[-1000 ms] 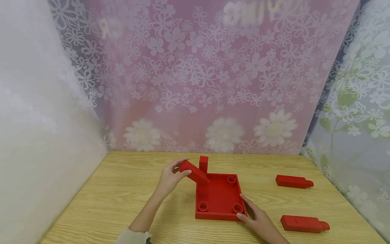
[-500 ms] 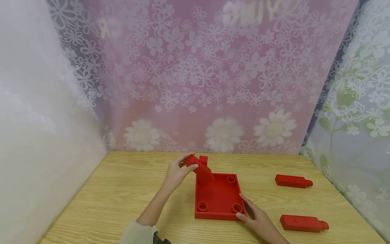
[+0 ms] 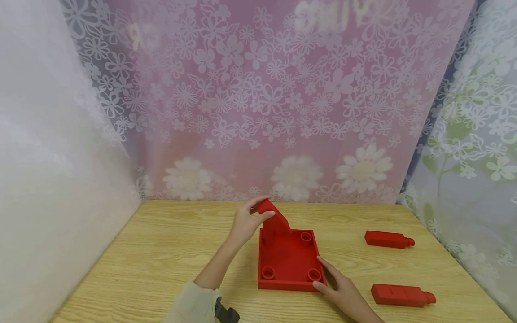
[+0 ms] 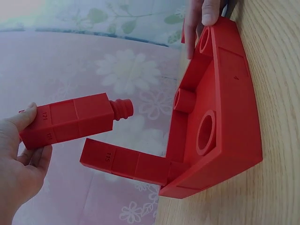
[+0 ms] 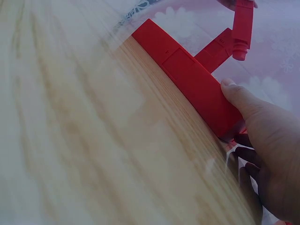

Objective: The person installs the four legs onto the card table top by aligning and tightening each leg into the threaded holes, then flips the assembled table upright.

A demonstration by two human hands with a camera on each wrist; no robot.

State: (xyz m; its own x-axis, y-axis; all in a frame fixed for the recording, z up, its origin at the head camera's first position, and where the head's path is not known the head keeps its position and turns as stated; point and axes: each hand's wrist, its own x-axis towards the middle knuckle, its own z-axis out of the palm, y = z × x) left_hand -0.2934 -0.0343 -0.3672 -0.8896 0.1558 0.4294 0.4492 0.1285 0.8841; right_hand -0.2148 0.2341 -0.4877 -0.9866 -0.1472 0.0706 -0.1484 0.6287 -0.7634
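Observation:
A square red toy tabletop (image 3: 288,255) lies underside up, its raised rim around three open round sockets. One square red leg (image 4: 126,161) stands at its far left corner, mostly hidden in the head view. With thumb and fingers, my left hand (image 3: 244,224) holds a second red table leg (image 4: 70,119) by its plain end. That leg is tilted above the tabletop, and its threaded tip (image 4: 123,108) points toward the tabletop, apart from the sockets. My right hand (image 3: 341,289) grips the near right corner of the tabletop, thumb on the front wall and fingers along the right side.
Two more red legs, a far one (image 3: 389,239) and a near one (image 3: 403,295), lie on the wooden table (image 3: 173,251) at the right, threaded ends rightward. A flowered curtain (image 3: 282,112) hangs behind the table, with pale sheets at both sides.
My left hand has carried the leg rightward and up, from left of the standing leg to in front of it, tilting it steeper. My right hand stays on the corner.

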